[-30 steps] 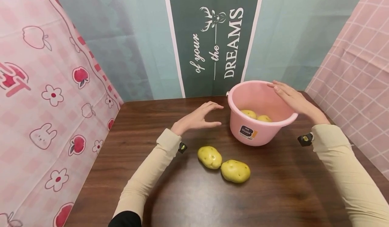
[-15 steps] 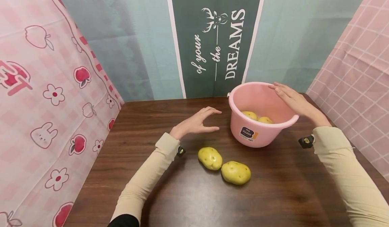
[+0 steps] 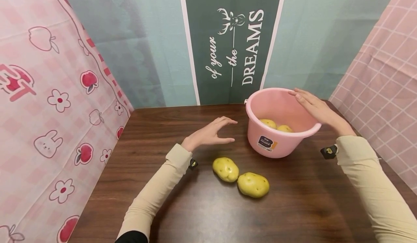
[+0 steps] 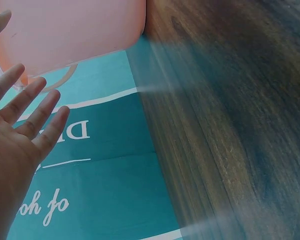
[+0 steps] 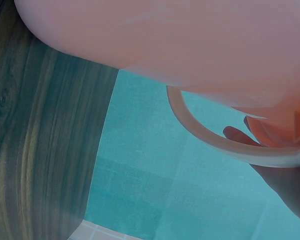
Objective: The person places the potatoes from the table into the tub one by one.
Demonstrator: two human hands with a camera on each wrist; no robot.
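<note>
A pink bucket (image 3: 277, 141) stands at the back right with yellow potatoes (image 3: 268, 123) visible inside. Across its right rim lies my right hand (image 3: 314, 107), fingers straight and resting on the edge. In the right wrist view, fingertips (image 5: 235, 134) show at the rim behind the bucket's curved handle (image 5: 200, 131). My left hand (image 3: 210, 132) hovers left of the bucket, holding nothing, thumb and fingers spread apart. The left wrist view shows the palm (image 4: 12, 150) beside the bucket wall. Two more potatoes, one left (image 3: 226, 169) and one right (image 3: 253, 184), lie nearly touching on the table.
The dark wood table (image 3: 156, 127) ends at a green cloth backdrop (image 3: 228, 73) with white lettering. A pink patterned cloth (image 3: 65, 127) hangs along the left side, and a pink checked cloth (image 3: 384, 76) along the right, close to the bucket.
My left hand has drawn back slightly toward me, a little farther from the bucket. The right hand stays on the rim, and the potatoes lie as before.
</note>
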